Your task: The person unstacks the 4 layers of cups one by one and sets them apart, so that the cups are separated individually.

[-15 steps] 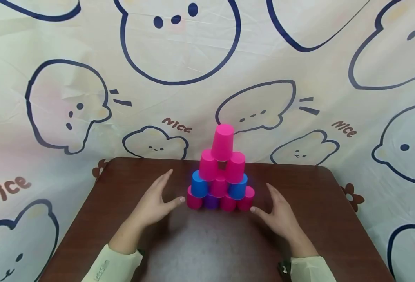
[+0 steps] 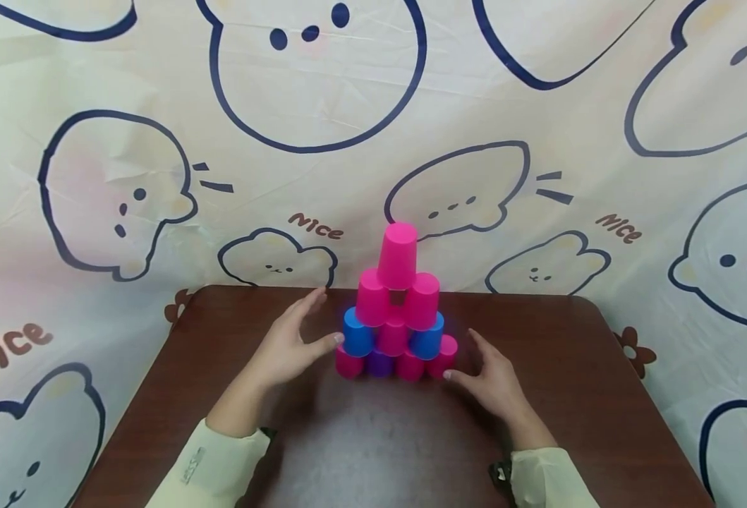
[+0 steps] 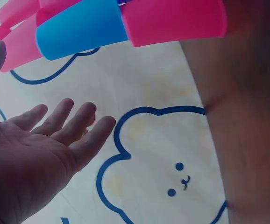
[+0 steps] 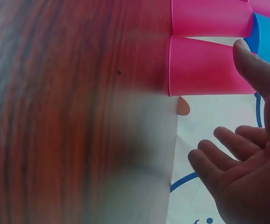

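Observation:
A pyramid of upside-down plastic cups stands on the table in the head view, one pink cup at its peak. Two pink cups make the row below, then a blue cup at each end with a pink one between. Pink cups and a purple cup form the bottom row. My left hand is at the pyramid's left, fingers extended, thumb near the left blue cup; contact is unclear. On the other side is my right hand, fingers spread, its thumb near the bottom right pink cup. Neither hand grips anything.
The dark brown wooden table reaches back to a pale cloth backdrop printed with cartoon outlines. That cloth also hangs along both sides. Light sleeves cover the forearms, with a dark band at the right wrist.
The left hand has moved forward and right, closer to the cups. My right hand has shifted slightly left toward the pyramid. The cups keep their stacked arrangement.

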A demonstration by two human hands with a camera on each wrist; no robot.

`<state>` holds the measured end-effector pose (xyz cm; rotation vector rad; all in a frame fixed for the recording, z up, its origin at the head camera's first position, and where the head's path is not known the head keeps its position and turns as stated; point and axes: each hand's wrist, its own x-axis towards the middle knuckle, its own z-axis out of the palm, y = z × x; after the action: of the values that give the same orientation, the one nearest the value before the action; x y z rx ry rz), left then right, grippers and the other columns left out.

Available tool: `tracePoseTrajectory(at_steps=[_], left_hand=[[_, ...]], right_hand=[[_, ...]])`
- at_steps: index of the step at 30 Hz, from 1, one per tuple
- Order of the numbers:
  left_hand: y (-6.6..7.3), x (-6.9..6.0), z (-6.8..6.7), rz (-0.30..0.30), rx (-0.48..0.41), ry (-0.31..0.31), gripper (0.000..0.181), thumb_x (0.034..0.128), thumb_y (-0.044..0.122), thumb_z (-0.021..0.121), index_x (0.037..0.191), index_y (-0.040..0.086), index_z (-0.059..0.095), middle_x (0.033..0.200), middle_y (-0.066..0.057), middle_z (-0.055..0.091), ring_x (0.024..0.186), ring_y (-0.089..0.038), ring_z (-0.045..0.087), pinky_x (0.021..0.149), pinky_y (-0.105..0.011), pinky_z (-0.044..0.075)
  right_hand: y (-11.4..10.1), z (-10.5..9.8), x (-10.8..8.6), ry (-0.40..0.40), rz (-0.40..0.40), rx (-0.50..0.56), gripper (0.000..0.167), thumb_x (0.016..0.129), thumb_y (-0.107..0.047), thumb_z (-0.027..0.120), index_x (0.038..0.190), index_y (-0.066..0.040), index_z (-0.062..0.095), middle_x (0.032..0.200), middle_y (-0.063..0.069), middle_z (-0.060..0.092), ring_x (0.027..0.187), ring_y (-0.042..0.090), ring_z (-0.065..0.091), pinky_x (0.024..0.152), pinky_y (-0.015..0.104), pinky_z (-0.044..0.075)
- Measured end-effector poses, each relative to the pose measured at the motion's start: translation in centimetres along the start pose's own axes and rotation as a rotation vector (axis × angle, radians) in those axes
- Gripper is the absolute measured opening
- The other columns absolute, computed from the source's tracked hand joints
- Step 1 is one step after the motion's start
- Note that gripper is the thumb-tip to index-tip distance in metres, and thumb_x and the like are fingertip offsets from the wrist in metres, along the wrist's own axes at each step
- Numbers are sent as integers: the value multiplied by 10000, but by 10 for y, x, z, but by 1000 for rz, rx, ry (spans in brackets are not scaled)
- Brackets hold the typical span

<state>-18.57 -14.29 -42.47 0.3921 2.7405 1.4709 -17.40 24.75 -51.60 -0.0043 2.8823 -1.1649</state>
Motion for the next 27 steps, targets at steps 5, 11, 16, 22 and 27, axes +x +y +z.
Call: tracePoseTrajectory(at_steps=[5,11,16,22,27], left_hand=[[12,9,-4,15,-46,0,929,852,466,837,1617,268,348,1593,-40,460,1452,-324,452,1060,-584,486],[25,18,-8,0,-57,8,898,856,438,840,1605,342,355,1587,39,463,1446,-278,459,1079,-551,484],[35,27,-8,11,-73,16,876,860,453,832,1597,357,369,1580,49,472,1441,-272,468,1074,-537,491],[46,39,-8,21,-123,3,867,862,496,819,1595,325,388,1560,33,493,1405,-282,511,1046,-498,523],[59,47,-7,26,-152,-5,849,855,504,821,1578,334,410,1535,80,507,1392,-229,517,1059,-459,518]], right_hand=[[-1,3,5,-11,-2,7,1038,795,-490,884,1619,-150,351,1598,161,437,1441,436,436,1078,630,451],[-4,5,9,-32,5,22,1018,781,-495,891,1608,-184,384,1588,135,461,1441,426,439,1074,638,452],[-5,7,8,-47,15,33,982,780,-451,904,1592,-191,417,1567,122,490,1431,422,453,1074,635,454],[-6,10,9,-44,7,39,924,796,-411,903,1570,-185,451,1534,112,529,1403,413,491,1068,618,469],[-6,13,9,-39,-3,27,836,817,-378,896,1531,-190,504,1483,94,581,1368,390,536,1069,609,472]])
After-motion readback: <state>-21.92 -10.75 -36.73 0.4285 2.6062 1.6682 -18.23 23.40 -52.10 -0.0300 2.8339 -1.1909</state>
